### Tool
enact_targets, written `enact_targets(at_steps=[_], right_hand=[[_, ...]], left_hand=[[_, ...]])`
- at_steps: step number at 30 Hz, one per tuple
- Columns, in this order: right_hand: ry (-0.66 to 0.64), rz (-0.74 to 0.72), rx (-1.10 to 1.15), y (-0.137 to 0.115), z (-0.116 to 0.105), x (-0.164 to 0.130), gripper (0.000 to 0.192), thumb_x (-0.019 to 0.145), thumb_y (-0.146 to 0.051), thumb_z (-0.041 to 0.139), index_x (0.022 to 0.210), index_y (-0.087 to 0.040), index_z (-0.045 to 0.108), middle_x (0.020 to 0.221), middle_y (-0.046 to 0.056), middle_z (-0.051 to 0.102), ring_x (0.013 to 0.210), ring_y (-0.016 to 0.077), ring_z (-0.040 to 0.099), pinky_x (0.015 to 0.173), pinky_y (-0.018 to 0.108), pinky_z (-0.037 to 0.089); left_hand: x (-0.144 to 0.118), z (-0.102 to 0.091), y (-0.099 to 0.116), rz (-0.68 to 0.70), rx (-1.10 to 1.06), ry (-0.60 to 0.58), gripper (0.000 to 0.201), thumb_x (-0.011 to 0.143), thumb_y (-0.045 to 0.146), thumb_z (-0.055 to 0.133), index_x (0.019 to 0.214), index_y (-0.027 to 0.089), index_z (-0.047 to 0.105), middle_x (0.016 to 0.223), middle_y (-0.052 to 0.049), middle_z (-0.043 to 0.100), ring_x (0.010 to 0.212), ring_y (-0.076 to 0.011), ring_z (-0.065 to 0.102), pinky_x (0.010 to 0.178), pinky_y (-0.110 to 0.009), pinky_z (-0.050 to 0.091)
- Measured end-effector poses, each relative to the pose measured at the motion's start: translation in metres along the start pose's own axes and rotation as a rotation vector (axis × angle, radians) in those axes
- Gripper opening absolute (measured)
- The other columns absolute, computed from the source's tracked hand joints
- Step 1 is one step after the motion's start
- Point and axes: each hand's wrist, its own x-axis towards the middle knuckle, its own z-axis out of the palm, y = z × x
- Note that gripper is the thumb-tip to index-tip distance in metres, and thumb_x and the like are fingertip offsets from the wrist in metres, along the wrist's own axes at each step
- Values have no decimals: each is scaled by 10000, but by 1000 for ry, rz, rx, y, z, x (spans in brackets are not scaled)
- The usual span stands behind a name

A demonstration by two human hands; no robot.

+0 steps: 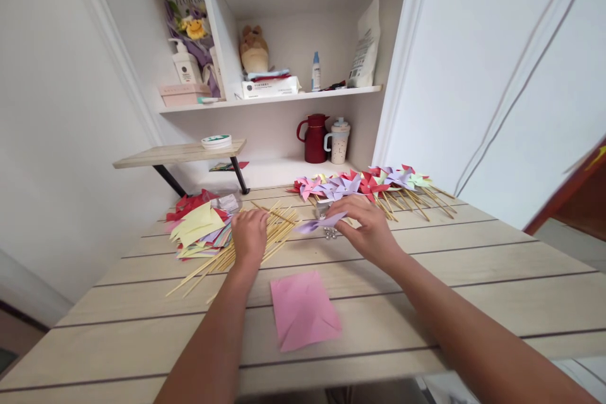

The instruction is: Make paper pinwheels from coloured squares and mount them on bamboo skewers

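1. One wooden tabletop (426, 303) carries everything; white shelving (303, 96) stands behind its far edge, with a red jug (313, 137) and a speckled mug (339, 140) in the lower niche.
2. Row of finished pinwheels (364, 184) lies along the far edge, right of centre, sticks pointing toward the right side.
3. Stack of coloured paper squares (199, 227) sits at the far-left corner.
4. Pile of bamboo sticks (277, 227) just right of the stack; long axes run from near-left to far-right.
5. Pink paper sheet (303, 309) lies flat near the front edge, centre, between both forearms, touching neither.
6. Left hand (249, 237) rests palm-down on the sticks, fingers curled onto them; whether one is pinched, cannot tell.
7. Right hand (367, 230) is far-centre, fingers closed on a purple folded paper (320, 223), which sticks out leftward from the fingertips toward the sticks.
8. Small metal pins (330, 233) lie just under that paper; the right hand is nearer to them.
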Motion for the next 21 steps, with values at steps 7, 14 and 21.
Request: enact_targets(at_steps=[7,14,21], right_hand=[[71,-87,48,-18,-5,5,134,904,-118,664,941,-240,705,901,35,750,877,214,675,862,427,496],[106,-80,141,-29,-13,8,158,883,-85,657,911,-230,714,870,36,744,844,203,682,847,415,520],[83,-50,242,-36,-21,10,203,859,-44,662,908,-227,733,866,27,752,854,185,700,794,345,550]], left_hand=[[-23,-29,70,301,-546,384,213,980,192,526,1047,191,728,848,-36,754,753,-157,697,709,-267,520],[-45,-49,101,421,-600,313,197,976,209,557,1068,188,730,812,-36,744,709,-144,677,664,-245,511],[-43,-47,99,-24,-945,176,254,974,342,554,1044,206,757,666,4,641,619,-137,606,603,-246,490]])
